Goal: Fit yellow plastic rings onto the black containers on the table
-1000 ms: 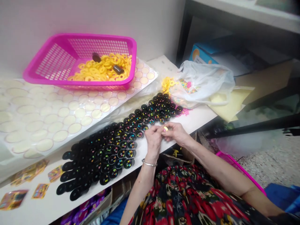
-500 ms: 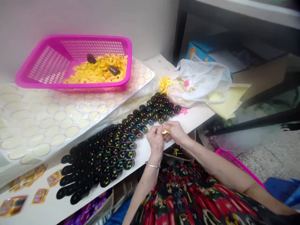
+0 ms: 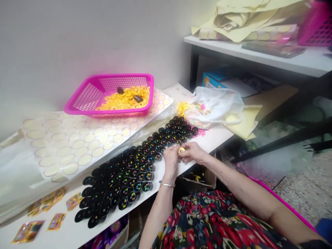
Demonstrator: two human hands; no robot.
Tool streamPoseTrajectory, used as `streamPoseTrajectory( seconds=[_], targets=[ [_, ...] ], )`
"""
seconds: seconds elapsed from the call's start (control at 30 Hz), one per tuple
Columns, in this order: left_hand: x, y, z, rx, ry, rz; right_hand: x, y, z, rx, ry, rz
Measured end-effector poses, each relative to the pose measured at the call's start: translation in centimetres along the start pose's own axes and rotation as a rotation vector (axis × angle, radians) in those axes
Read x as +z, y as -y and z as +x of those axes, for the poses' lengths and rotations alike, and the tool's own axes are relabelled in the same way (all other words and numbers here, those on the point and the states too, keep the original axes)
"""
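The right hand [image 3: 192, 152] pinched a yellow ring [image 3: 183, 149] between nearly closed fingertips. The left hand [image 3: 171, 155], fingers curled, adjoined it near black cups [image 3: 129, 173]; its grip was indeterminable.

Wears dk/red patterned top [image 3: 207, 221] w/ silver bangle [image 3: 167, 184].

From the wearer's head, the single view looks forward and down, with left hand [image 3: 171, 156] and right hand [image 3: 194, 152] near, just below centre. Beyond the table [image 3: 216, 137] it faces a wall [image 3: 52, 52], though blur at right leaves distance there uncertain.
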State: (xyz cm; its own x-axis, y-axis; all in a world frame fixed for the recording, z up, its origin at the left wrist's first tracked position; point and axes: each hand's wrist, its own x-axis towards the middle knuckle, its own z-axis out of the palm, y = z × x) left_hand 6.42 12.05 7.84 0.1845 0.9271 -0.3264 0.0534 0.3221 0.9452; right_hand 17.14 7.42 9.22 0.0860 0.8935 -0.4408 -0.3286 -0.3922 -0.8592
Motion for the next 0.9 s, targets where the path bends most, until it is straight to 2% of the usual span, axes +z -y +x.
streamPoseTrajectory(
  seconds=[0.1,0.3,0.5,0.63,0.7,0.8,0.9],
  targets=[
    [0.0,0.0,0.4,0.039,0.004,0.069,-0.1,0.5,0.3,0.025,0.009,-0.002],
    [0.3,0.6,1.0,0.021,0.014,0.05,-0.2,0.3,0.4,0.048,-0.027,0.001],
    [0.5,1.2,1.1,0.109,-0.028,0.131,0.2,-0.1,0.3,-0.01,-0.04,-0.032],
    [0.1,1.2,0.3,0.165,-0.035,0.112,0.5,0.1,0.4,0.012,-0.026,-0.058],
    [-0.5,1.2,-0.2,0.193,0.039,0.04,0.5,0.3,0.1,0.007,-0.042,-0.048],
    [-1.6,1.2,-1.2,0.254,0.255,-0.041,0.4,0.5,-0.9,-0.057,-0.071,-0.019],
    [-2.4,0.8,-2.3,0.389,0.395,0.088,0.5,0.5,-2.6,-0.087,-0.095,-0.035]
  ],
)
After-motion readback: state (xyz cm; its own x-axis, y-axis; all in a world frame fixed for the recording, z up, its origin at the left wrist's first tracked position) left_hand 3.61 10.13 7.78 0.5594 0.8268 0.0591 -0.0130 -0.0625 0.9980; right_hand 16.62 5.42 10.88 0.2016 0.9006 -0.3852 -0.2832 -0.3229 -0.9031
